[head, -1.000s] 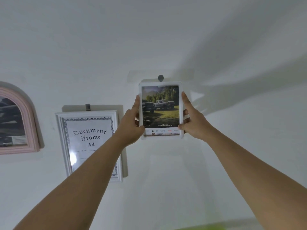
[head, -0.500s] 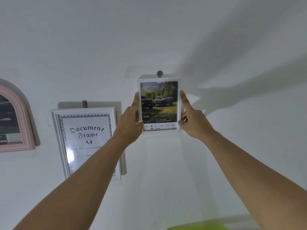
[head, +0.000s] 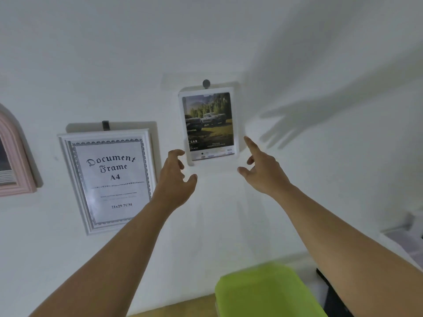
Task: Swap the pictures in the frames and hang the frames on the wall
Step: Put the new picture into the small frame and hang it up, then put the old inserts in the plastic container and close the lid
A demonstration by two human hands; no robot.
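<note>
Now both hands empty: left hand point(head: 175, 179) fingers loosely spread, right hand point(head: 263, 168) fingers spread, near white frame point(head: 235, 124).

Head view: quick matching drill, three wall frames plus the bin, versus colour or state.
Things:
1. truck picture frame
2. document frame
3. arched frame
4. plastic bin

Descriptions:
A. pink, cut off by the left edge
B. lime green, bottom of the view
C. white, ornate border, reads A4
D. white, hanging under a round hook, both hands off it

Pairs: 1-D, 2-C, 3-A, 4-B
</note>
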